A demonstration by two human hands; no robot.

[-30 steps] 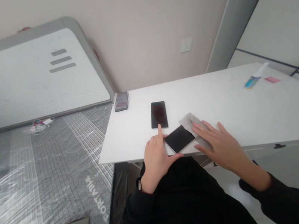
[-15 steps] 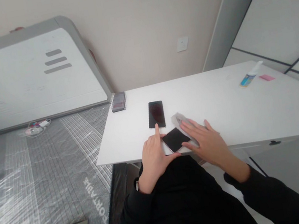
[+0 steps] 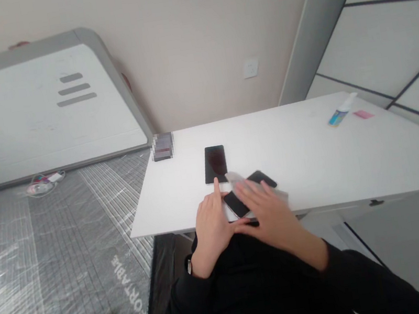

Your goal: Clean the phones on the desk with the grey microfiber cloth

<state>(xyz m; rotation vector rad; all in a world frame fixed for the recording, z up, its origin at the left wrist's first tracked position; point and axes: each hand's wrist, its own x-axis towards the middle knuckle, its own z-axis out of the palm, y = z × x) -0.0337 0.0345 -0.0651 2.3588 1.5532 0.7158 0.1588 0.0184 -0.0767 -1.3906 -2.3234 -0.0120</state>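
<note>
At lower centre of the frame, near the tabletop [image 3: 313,161] edge, the right hand [image 3: 269,211] presses a soft grey cloth [image 3: 237,182] with flat, released fingers onto a thin, rigid, likely slippery and fragile phone [image 3: 262,177], best steadied at its edges, as the left hand [image 3: 211,220] does, forefinger extended.

Spare room: wrapped mattress [image 3: 48,241], white table [image 3: 313,161], bare walls.

One table [image 3: 313,161] bears two black phones [image 3: 215,164] [image 3: 262,177], one grey cloth [image 3: 237,180], one spray bottle [image 3: 340,112], one pink pad [image 3: 363,114].
</note>
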